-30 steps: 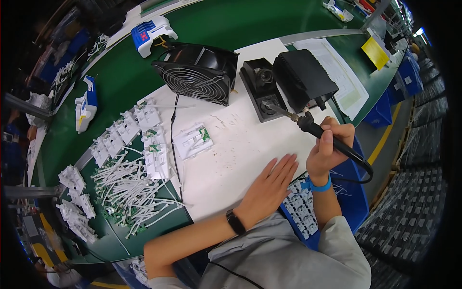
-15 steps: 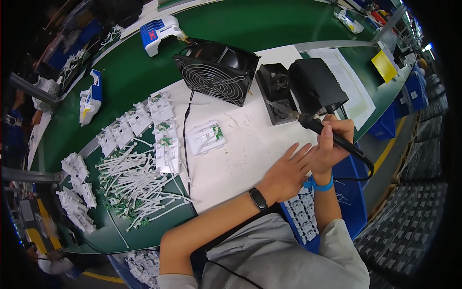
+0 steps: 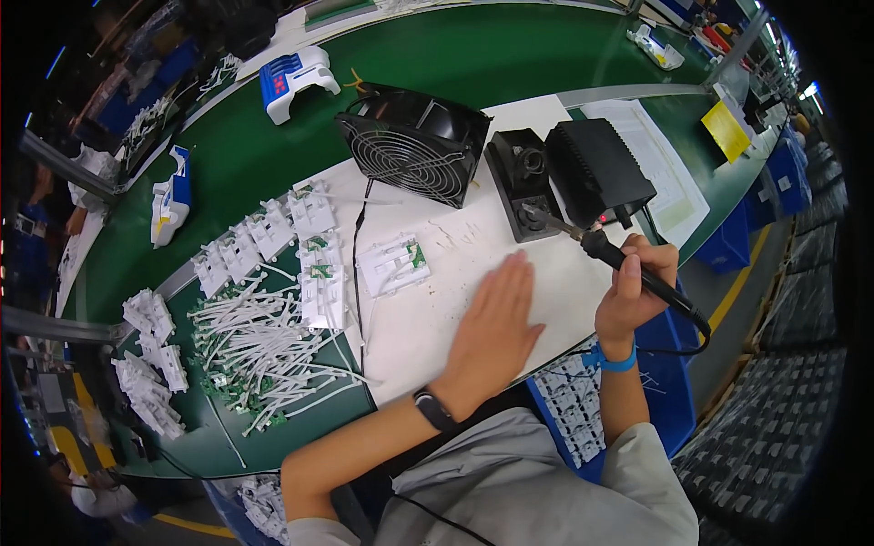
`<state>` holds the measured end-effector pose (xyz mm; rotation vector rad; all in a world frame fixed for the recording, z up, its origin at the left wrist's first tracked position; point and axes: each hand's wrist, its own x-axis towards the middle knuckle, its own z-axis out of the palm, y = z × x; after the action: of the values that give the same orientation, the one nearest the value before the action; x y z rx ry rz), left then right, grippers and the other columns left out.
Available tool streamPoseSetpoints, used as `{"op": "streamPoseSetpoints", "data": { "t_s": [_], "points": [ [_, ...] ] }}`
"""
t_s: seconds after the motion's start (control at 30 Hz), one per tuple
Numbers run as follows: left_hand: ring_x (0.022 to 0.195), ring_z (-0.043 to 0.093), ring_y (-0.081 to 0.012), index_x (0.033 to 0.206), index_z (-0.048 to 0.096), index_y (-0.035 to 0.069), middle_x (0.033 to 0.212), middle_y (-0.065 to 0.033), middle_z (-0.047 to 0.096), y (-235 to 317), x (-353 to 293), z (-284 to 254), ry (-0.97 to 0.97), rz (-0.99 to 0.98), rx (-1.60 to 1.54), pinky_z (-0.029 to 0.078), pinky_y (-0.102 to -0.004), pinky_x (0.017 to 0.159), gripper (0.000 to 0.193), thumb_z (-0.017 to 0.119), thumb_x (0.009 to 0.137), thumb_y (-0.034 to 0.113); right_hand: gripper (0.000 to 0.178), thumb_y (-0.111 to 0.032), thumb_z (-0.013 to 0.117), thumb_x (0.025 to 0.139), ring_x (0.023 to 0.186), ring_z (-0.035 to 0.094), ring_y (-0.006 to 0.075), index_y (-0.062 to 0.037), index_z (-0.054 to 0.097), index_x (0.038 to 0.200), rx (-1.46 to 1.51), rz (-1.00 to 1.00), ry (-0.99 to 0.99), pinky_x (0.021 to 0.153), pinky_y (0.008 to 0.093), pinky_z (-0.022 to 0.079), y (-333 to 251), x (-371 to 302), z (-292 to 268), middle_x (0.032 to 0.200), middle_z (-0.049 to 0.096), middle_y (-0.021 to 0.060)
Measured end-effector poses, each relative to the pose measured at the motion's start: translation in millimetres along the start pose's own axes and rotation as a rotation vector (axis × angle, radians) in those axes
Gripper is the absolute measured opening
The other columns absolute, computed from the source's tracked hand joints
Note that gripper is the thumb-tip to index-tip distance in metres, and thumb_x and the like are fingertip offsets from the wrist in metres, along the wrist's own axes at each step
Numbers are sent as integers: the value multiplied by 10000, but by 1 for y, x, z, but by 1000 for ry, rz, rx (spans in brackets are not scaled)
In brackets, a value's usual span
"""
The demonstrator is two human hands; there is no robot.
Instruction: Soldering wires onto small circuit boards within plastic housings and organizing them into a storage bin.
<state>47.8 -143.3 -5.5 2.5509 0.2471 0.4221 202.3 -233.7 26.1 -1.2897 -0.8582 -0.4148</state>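
Note:
My right hand [image 3: 637, 287] is closed around the black handle of a soldering iron [image 3: 628, 259]. The iron's metal tip points left, over the front of a black iron stand [image 3: 523, 187]. My left hand [image 3: 496, 332] is stretched flat above the white work sheet [image 3: 446, 309], fingers together, holding nothing. To its left lies a white plastic housing [image 3: 394, 264] with a small green circuit board and white wires. Behind that housing stands a black fan [image 3: 414, 146] with a round wire grille. Whether the left palm touches the sheet, I cannot tell.
A black soldering station box [image 3: 596, 164] stands beside the iron stand. At the left lie a heap of white wires with green boards [image 3: 264, 346] and several white housings [image 3: 273, 227]. A blue bin [image 3: 669, 373] with white parts sits at my right, below the table edge.
My left hand has moved left, away from my right hand, and now lies over the sheet. My right hand with the soldering iron has shifted slightly right and down.

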Motion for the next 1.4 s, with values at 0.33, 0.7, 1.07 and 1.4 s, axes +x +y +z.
{"op": "streamPoseSetpoints", "data": {
  "t_s": [0.33,0.7,1.07,1.4],
  "points": [
    [1551,193,-320,1584,163,-71,1666,-237,174,-26,-45,-116,-7,-347,-2209,177,-426,1257,969,427,992,649,92,-71,540,995,550,380,42,-29,502,922,99,273,59,514,193,287,-3,-4,13,836,568,64],
    [1154,667,-239,1416,533,-13,1285,-194,665,-65,-69,-123,79,-655,-1494,487,-341,1037,721,581,985,563,105,-74,540,1008,573,381,41,-43,494,919,83,250,-39,530,200,311,6,-21,19,853,547,55],
    [1068,594,-299,1102,683,52,1142,-91,684,-111,-46,-108,272,-85,171,445,-419,966,429,839,768,271,96,-47,629,945,678,482,42,-31,540,977,181,360,-293,608,203,377,7,-40,48,797,570,10],
    [1274,535,-312,1393,523,-36,1351,-168,603,-127,-37,-96,123,-75,261,249,-537,1219,660,752,831,225,177,-17,672,883,595,533,105,-9,526,983,81,181,-462,570,231,422,10,-46,53,740,568,75]
  ]
}}
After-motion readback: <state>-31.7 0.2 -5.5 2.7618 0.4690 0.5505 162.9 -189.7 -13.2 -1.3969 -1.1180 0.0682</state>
